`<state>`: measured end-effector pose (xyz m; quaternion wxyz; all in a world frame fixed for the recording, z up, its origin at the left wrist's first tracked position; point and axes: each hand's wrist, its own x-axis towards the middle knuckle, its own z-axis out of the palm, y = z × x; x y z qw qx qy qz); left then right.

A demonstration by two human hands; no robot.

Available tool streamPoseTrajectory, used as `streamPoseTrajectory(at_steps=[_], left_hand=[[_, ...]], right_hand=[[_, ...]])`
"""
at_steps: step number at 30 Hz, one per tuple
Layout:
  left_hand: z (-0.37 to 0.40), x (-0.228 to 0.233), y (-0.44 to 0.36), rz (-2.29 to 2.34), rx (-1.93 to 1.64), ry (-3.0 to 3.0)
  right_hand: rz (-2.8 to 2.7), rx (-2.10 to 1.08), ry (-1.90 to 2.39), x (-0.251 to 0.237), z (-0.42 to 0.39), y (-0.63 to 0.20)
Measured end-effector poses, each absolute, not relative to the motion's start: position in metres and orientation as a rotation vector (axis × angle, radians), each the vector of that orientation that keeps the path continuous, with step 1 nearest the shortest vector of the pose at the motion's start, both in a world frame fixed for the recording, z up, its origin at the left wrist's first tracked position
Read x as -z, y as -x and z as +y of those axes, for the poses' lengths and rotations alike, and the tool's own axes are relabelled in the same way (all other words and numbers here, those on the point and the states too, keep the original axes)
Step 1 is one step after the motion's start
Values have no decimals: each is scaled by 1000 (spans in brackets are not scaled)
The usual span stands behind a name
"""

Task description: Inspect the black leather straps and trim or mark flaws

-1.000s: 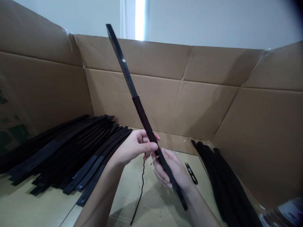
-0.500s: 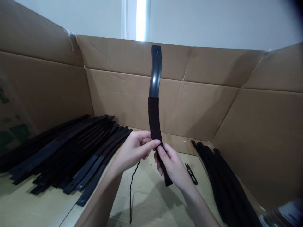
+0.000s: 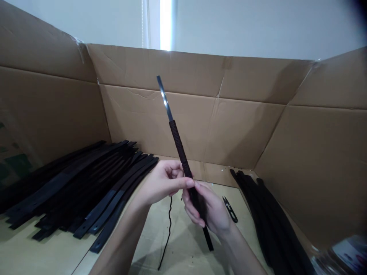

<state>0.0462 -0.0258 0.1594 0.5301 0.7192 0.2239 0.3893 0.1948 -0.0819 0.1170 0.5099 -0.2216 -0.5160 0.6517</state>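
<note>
cardboard walls (image 3: pixel 246 114): set up on three sides of the work surface, creased, taped at the left corner.
work surface (image 3: pixel 183 244): flat cardboard, tan, lit from above.
left pile (image 3: pixel 77 183): many black strips laid roughly parallel on the surface, left of the hands, ends fanned toward the near edge.
right pile (image 3: pixel 272 217): dark strips stacked along the right wall, running from the back corner toward the near edge.
strip (image 3: pixel 183 164): black, held in the air above the surface, tilted up and to the left, seen edge-on; middle section is wrapped in dark cord, upper end bare and glossy, lower end sticks out below the right hand.
right hand (image 3: pixel 209 208): closed around the lower part of the strip, below the wrapped section.
left hand (image 3: pixel 162 181): thumb and forefinger pinched at the lower end of the wrapping, touching the strip.
cord (image 3: pixel 168 233): loose black tail hangs from the hands down to the surface.
snips (image 3: pixel 230 209): small, black, lying on the surface just right of the right hand.
</note>
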Motion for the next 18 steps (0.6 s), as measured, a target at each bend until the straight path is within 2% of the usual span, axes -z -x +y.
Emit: streamPoseTrajectory(at_steps=[5, 13, 18], left_hand=[[-30, -162, -52, 577, -990, -1628], [-32, -164, -43, 818, -1069, -1829], [-38, -170, -38, 724, -950, -1853]], right_hand=[[-1321, -1606, 533, -117, -81, -192], [-1403, -995, 972, -117, -78, -190], [-1357, -1028, 962, -119, -78, -193]])
